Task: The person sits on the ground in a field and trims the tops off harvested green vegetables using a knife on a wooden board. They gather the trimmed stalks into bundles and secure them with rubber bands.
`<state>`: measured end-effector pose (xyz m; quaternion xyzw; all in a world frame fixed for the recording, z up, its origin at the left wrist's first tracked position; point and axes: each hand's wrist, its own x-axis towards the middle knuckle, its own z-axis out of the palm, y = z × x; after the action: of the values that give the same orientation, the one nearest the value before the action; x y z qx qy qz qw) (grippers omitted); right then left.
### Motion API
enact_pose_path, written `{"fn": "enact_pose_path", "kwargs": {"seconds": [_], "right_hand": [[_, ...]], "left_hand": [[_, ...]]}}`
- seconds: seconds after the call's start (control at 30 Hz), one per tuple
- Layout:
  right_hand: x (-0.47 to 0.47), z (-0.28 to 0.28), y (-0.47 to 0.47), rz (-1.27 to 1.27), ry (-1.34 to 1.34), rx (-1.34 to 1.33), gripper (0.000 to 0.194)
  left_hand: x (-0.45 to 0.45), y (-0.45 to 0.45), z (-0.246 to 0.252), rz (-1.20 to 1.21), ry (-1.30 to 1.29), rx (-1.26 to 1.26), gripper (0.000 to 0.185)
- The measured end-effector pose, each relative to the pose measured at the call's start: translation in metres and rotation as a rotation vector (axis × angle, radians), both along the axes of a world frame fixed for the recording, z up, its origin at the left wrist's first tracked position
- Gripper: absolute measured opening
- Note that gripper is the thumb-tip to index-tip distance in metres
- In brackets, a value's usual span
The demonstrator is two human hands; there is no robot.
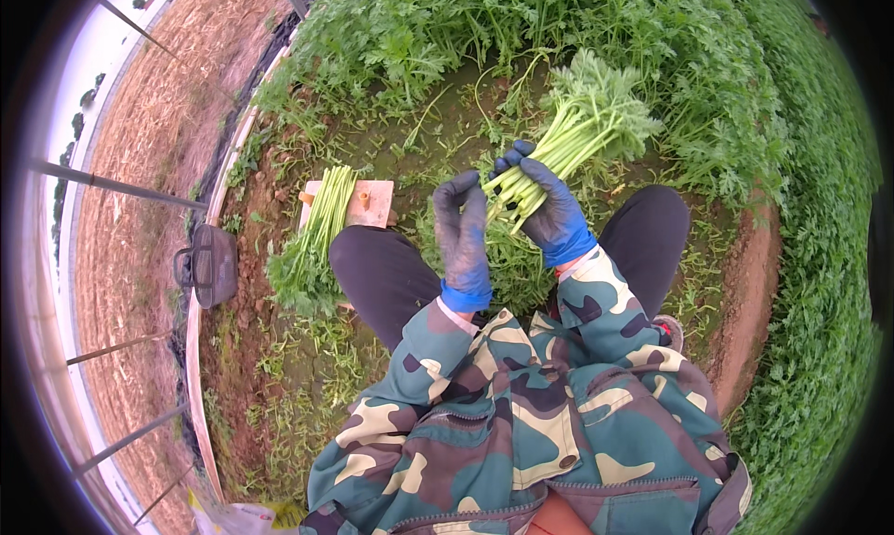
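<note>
My right hand (552,214), in a blue glove darkened with dirt, is closed around a bunch of leafy green stalks (566,144). The cut ends point down-left and the feathery leaves up-right. My left hand (464,235), gloved alike, is raised beside the cut ends with its fingers curled; whether it pinches a stalk there I cannot tell. Left of my knee, a second bunch of stalks (325,214) lies across a pale board with pegs (377,203), its leaves towards me. More cut greens (520,269) lie between my knees, partly behind my hands.
Dense leafy plants (433,25) grow ahead and along the right side. Bare soil with scattered trimmings surrounds me. A dark mesh basket (215,266) stands at the left by the bed's edging and metal poles (119,184). A printed plastic bag (237,517) lies at the lower left.
</note>
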<state>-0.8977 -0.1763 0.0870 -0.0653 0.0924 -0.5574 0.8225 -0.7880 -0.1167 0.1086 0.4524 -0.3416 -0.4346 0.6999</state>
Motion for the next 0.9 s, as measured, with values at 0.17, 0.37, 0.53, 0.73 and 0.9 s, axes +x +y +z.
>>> {"fn": "enact_pose_path", "kwargs": {"seconds": [0.17,0.37,0.53,0.73,0.9], "right_hand": [[0.007,-0.001,0.009,0.024,0.04,0.007,0.035],[0.014,0.021,0.018,0.068,0.195,-0.087,0.037],[0.035,0.03,0.035,0.052,0.362,-0.151,0.036],[0.025,0.045,0.015,0.005,0.565,-0.344,0.028],[0.038,0.035,0.03,0.056,0.706,-0.373,0.016]], "left_hand": [[-0.007,0.0,-0.003,-0.011,0.025,-0.024,0.045],[-0.016,-0.008,0.014,0.002,0.193,-0.091,0.059],[-0.002,-0.014,0.018,0.05,0.404,-0.175,0.063],[0.01,-0.01,0.007,0.04,0.535,-0.171,0.066],[0.016,-0.011,-0.009,-0.013,0.453,-0.157,0.064]]}}
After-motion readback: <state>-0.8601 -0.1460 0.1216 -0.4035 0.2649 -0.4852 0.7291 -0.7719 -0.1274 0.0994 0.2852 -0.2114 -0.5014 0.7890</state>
